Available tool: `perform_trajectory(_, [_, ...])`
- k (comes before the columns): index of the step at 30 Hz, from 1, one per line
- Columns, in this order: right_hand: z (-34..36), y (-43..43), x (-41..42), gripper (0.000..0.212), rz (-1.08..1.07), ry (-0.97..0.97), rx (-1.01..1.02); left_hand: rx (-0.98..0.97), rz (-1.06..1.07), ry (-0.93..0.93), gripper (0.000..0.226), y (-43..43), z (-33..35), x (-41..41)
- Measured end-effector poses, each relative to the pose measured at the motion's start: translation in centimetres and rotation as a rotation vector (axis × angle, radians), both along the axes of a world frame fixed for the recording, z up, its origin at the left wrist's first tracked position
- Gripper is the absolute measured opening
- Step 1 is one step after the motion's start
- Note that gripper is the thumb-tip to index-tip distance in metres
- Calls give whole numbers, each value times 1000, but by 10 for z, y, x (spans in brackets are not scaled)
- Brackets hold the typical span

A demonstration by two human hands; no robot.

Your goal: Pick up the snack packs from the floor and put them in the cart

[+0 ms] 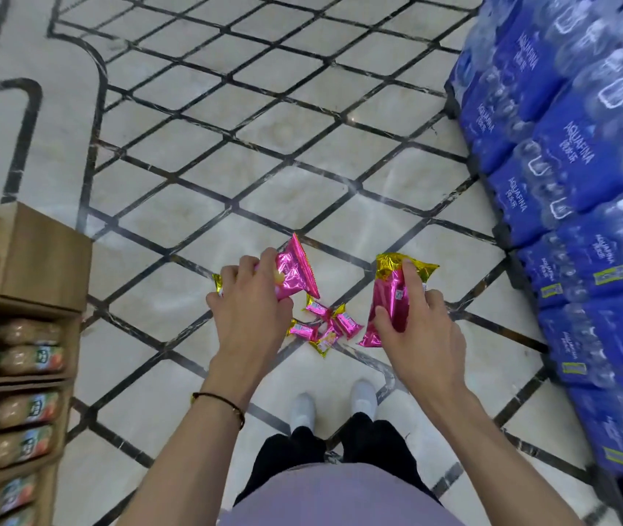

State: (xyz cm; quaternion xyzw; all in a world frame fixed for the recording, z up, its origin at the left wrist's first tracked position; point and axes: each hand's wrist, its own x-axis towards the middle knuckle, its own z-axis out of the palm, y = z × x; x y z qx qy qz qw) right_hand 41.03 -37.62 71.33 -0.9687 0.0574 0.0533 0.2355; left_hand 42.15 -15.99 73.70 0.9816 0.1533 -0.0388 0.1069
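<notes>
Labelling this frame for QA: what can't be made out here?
Head view only.
Cart: out of frame.
Left pack: left hand covers most; one or two, unclear.
Right pack: right hand hides its print.
Small packs on the floor: overlapping, too small to count.
Boxed bottles: blurred, cut by left edge.

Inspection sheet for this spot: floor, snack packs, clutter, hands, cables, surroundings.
Surface: floor, pale tiles with dark lines.
Job's things: left pack and right pack lifted in hands; a few small packs lie on the floor between them; cart not in view.
Clutter: nothing seen.
Grippers: left hand grips the left pack; right hand grips the right pack.
Cables: nothing seen.
Surroundings: water packs stacked at right; boxes of bottles at left.
</notes>
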Motion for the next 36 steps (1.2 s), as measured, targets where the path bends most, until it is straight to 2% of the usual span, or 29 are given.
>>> perform_trajectory(4, [20,-10,13,73,9,-55,63,20,-11,-31,61,-9,28,9])
perform_trajectory(9, [43,-26,29,73,-23,-105,53,111,-134,-79,64,-26,48,22])
perform_trajectory(17, [77,-41,15,72,-229,-116,-28,-47,-328,-129,67,-40,67,48])
perform_trajectory(21, [94,-39,-18,74,-416,-180,-32,-118,-493,-71,64,-45,72,56])
perform_trajectory(28, [99,-40,-95,77,-707,-160,-96,-194,-739,-69,68,-86,64,47])
perform_trajectory(36, [112,-58,-209,75,-1034,-175,-142,-331,-1004,-80,72,-159,74,-19])
